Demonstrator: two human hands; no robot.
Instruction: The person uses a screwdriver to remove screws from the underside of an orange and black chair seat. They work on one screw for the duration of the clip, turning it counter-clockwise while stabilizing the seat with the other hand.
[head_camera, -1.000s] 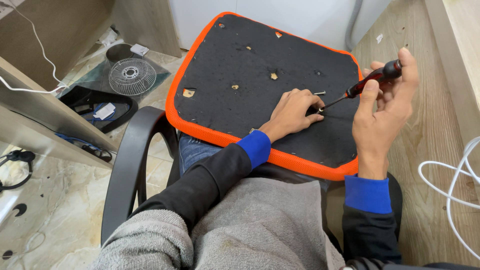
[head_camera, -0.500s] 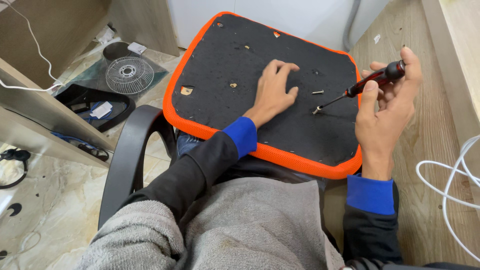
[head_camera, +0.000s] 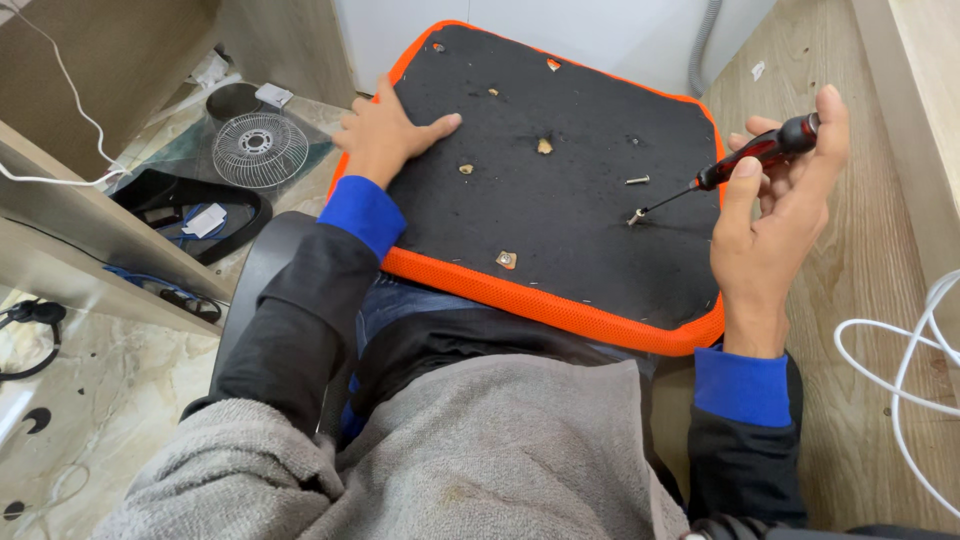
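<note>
Keep your left hand flat, gripping the seat pad's left edge; right hand holds the screwdriver upright on the screw

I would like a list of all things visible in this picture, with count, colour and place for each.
seat cushion: one, black underside with orange edge, on the person's lap
loose screw: one, silver, lying on the cushion near the right hand
standing screw: one, silver, under the screwdriver tip
screwdriver: one, red and black handle, in the right hand
fan grille: one, white wire, on the floor at left
white cable: one, looped on the wooden floor at right
chair armrest: one, black, at left
left hand: gripping the cushion's left edge
right hand: holding the screwdriver
</note>
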